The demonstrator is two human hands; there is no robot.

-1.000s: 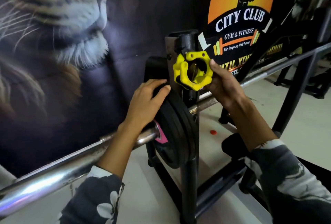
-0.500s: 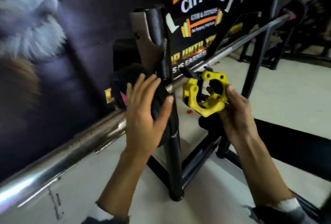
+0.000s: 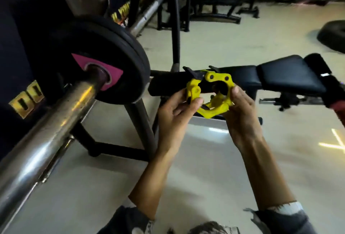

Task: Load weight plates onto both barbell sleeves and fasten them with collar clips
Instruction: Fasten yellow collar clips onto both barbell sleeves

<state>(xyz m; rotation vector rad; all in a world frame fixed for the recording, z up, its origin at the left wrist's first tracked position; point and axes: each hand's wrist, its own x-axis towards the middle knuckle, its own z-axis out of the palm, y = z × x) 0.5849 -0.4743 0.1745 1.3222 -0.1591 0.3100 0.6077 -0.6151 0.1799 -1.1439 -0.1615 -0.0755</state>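
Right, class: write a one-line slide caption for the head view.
Both hands hold a yellow collar clip beside the barbell sleeve, plates already loaded.

Left hand (image 3: 174, 110) and right hand (image 3: 240, 110) raised together, fingers curled.

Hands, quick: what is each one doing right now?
Left hand: closed on the yellow collar clip.
Right hand: closed on the same clip's other side.
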